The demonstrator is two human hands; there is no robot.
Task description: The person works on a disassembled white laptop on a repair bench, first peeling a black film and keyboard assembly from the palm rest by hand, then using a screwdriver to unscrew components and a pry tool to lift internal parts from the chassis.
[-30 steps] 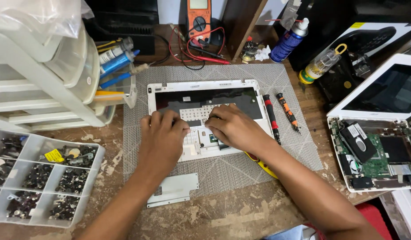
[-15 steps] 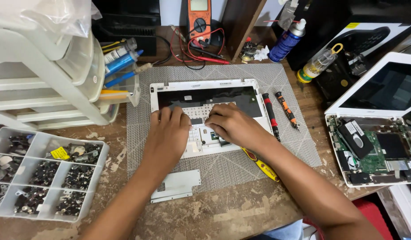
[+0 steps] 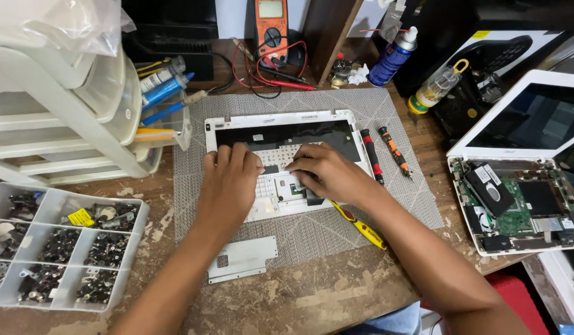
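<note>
Fingers of my left hand [image 3: 228, 180] are pressing flat on the white laptop shell [image 3: 287, 162] lying on the grey mat [image 3: 386, 118]; my right hand [image 3: 324, 175] is pinching at its underside; thin, light, brittle plastic, best gripped by the edges.

Two screwdrivers [image 3: 385, 153], one multimeter [image 3: 273, 28], two opened laptops [image 3: 281, 161], perhaps two spray bottles [image 3: 392, 57].

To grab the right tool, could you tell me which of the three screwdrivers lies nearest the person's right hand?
The yellow-handled screwdriver: it runs under the right hand's wrist, while the red-and-black and orange-and-black ones lie farther right.
</note>
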